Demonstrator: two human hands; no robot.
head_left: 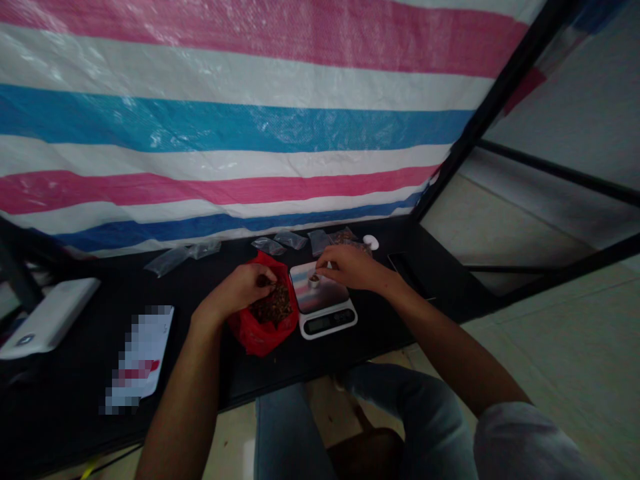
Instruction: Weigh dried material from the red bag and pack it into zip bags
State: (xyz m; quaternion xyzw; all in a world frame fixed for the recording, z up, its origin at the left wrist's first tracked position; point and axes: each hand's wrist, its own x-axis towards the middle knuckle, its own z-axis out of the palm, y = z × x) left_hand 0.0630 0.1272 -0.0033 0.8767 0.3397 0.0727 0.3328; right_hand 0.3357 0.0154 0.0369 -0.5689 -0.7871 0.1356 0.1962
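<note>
Small white cup [313, 281], light and easily tipped, best held by the rim, sits on a white digital kitchen scale [330, 323], right hand [347, 267] pinching at it. Left hand [240, 290] pinches crumbly dark-brown dried flakes [273, 305] in a red plastic bag [255, 337] on the black worktop [280, 373].

The left hand [237, 290] curls with fingertips pinched together; the right hand [350, 267] reaches across, fingers angled down.
</note>
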